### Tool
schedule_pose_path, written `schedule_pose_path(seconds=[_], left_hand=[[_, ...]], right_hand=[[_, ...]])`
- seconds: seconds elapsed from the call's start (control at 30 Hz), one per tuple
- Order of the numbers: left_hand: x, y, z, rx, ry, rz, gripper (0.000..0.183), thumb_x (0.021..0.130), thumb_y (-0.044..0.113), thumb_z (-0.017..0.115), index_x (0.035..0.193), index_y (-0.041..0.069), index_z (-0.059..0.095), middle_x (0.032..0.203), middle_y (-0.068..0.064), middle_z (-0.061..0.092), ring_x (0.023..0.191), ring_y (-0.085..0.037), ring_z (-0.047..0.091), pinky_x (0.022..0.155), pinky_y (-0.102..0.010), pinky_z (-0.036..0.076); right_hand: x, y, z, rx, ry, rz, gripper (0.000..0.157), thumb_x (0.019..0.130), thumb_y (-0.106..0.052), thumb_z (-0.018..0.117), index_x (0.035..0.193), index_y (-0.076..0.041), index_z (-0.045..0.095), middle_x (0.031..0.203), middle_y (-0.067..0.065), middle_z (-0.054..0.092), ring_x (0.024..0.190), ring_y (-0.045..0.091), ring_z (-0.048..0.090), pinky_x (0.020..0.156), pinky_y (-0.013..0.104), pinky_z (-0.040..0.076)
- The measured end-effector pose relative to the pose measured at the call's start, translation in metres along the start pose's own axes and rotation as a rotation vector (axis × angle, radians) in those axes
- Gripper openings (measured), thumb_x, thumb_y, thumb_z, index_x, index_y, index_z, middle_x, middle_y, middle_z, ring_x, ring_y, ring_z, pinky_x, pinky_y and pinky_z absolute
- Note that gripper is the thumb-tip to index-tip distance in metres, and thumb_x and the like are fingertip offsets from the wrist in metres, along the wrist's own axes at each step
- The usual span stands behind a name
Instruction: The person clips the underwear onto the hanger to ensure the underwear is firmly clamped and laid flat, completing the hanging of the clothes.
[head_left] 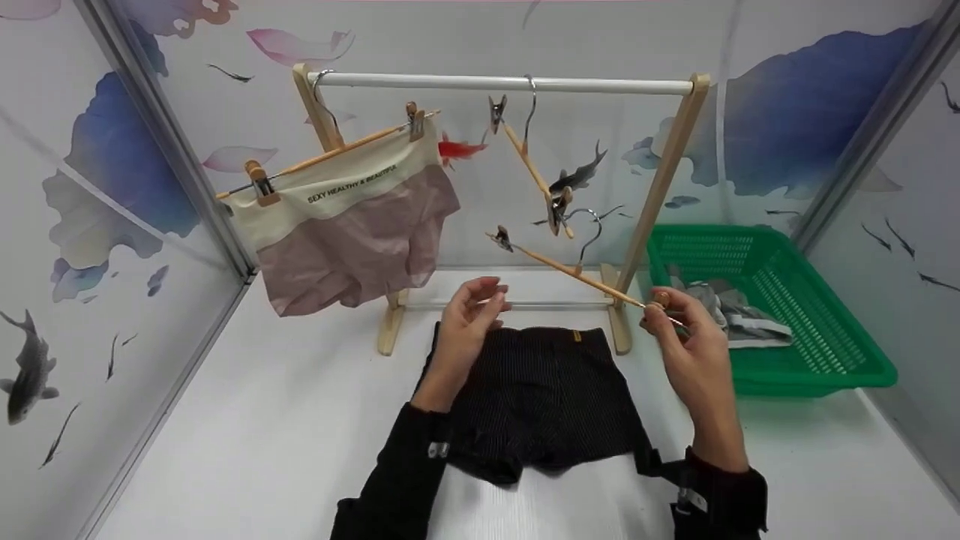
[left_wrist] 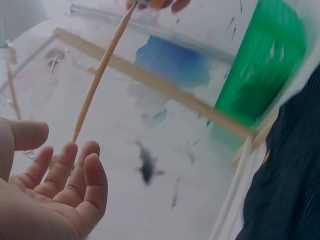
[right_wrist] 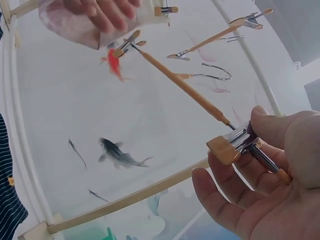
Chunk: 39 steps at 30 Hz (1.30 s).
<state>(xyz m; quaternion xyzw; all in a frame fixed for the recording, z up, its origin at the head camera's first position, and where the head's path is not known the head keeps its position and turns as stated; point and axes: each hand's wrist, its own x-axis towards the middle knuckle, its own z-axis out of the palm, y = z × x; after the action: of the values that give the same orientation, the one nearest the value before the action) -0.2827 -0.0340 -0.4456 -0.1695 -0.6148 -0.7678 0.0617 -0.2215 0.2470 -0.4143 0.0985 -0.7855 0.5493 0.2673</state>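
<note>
My right hand [head_left: 694, 337] grips the clip [right_wrist: 225, 150] at one end of a wooden clip hanger [head_left: 559, 265], holding it off the table in front of the rack. The hanger slants, its far clip [head_left: 503, 238] up and to the left, its metal hook pointing up. My left hand [head_left: 469, 322] is in the air left of the hanger, fingers loosely bent and nothing in them; in the left wrist view the palm [left_wrist: 45, 215] is turned up. Below both hands, dark pinstriped shorts [head_left: 555, 397] lie flat on the white table [head_left: 300, 420].
A rack with a white rod [head_left: 600, 86] stands behind. Mauve and cream underpants [head_left: 360, 232] hang clipped on a hanger at its left. Another clip hanger [head_left: 529, 161] hangs from the rod with its clips bare. At right, a green basket [head_left: 840, 330] contains grey and white clothing [head_left: 739, 311].
</note>
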Motion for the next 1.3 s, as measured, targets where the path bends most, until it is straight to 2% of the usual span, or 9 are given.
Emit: schedule_pose_path(seconds=[0.07,0.2,0.33,0.43,0.6,0.77,0.87,1.07,1.3], left_hand=[[-0.005,0.004,-0.018,0.085,0.019,0.068,0.035,0.102,0.014,0.063,0.133,-0.002,0.055,0.128,-0.013,0.060,0.111,-0.030,0.062,0.086,-0.039,0.053],[-0.015,0.009,-0.049,0.293,0.061,0.143,0.039,0.100,0.006,0.064,0.137,-0.003,0.052,0.137,-0.015,0.054,0.119,-0.032,0.057,0.088,-0.037,0.052],[-0.017,0.019,-0.066,0.401,0.106,0.193,0.048,0.100,0.009,0.066,0.143,0.001,0.049,0.145,-0.017,0.048,0.127,-0.032,0.052,0.093,-0.046,0.049],[-0.019,0.025,-0.072,0.379,0.125,0.210,0.050,0.100,0.011,0.067,0.145,0.003,0.048,0.146,-0.016,0.046,0.131,-0.033,0.049,0.096,-0.052,0.047],[-0.019,0.031,-0.078,0.372,0.109,0.220,0.055,0.099,0.014,0.068,0.148,0.005,0.046,0.148,-0.014,0.045,0.134,-0.035,0.047,0.097,-0.051,0.046],[-0.019,0.034,-0.084,0.333,0.063,0.191,0.062,0.099,0.017,0.069,0.154,0.007,0.040,0.145,-0.011,0.050,0.131,-0.029,0.052,0.098,-0.054,0.045],[-0.019,0.034,-0.086,0.321,0.046,0.167,0.060,0.100,0.015,0.067,0.153,0.005,0.041,0.138,-0.013,0.056,0.124,-0.025,0.057,0.098,-0.049,0.047],[-0.019,0.034,-0.085,0.345,0.001,0.188,0.041,0.099,0.008,0.066,0.139,0.000,0.058,0.124,-0.012,0.066,0.109,-0.025,0.066,0.087,-0.032,0.053],[-0.022,0.034,-0.088,0.371,-0.025,0.174,0.034,0.097,0.005,0.068,0.131,0.001,0.066,0.121,-0.010,0.069,0.101,-0.021,0.068,0.081,-0.028,0.053]], right_hand=[[0.003,-0.002,0.002,0.021,-0.033,-0.019,0.033,0.103,-0.012,0.060,0.132,0.005,0.059,0.118,0.013,0.062,0.102,0.009,0.064,0.087,0.020,0.053],[0.012,-0.002,0.004,0.032,-0.117,-0.057,0.032,0.103,-0.010,0.060,0.132,0.005,0.060,0.119,0.014,0.063,0.103,0.011,0.064,0.087,0.022,0.054],[0.021,0.001,0.001,0.038,-0.180,-0.058,0.031,0.103,-0.009,0.060,0.131,0.004,0.061,0.116,0.014,0.065,0.102,0.015,0.066,0.085,0.022,0.055],[0.023,0.003,-0.002,0.046,-0.227,-0.037,0.032,0.104,-0.011,0.059,0.133,0.003,0.061,0.116,0.016,0.066,0.102,0.019,0.067,0.085,0.022,0.054],[0.027,0.006,-0.004,0.096,-0.291,-0.003,0.034,0.105,-0.014,0.058,0.135,0.000,0.061,0.123,0.021,0.064,0.108,0.022,0.065,0.086,0.024,0.055],[0.029,0.011,-0.001,0.170,-0.336,0.027,0.034,0.105,-0.012,0.057,0.136,0.002,0.060,0.126,0.011,0.065,0.109,0.022,0.064,0.085,0.028,0.056],[0.030,0.014,0.000,0.189,-0.359,0.047,0.034,0.106,-0.011,0.055,0.137,0.003,0.059,0.126,0.007,0.065,0.108,0.017,0.065,0.084,0.028,0.057],[0.031,0.019,0.002,0.242,-0.385,0.078,0.036,0.106,-0.014,0.055,0.138,0.002,0.058,0.127,0.024,0.061,0.106,0.022,0.066,0.082,0.033,0.058],[0.031,0.022,0.003,0.247,-0.379,0.117,0.037,0.105,-0.016,0.058,0.138,0.001,0.060,0.125,0.025,0.062,0.101,0.020,0.069,0.081,0.032,0.058]])
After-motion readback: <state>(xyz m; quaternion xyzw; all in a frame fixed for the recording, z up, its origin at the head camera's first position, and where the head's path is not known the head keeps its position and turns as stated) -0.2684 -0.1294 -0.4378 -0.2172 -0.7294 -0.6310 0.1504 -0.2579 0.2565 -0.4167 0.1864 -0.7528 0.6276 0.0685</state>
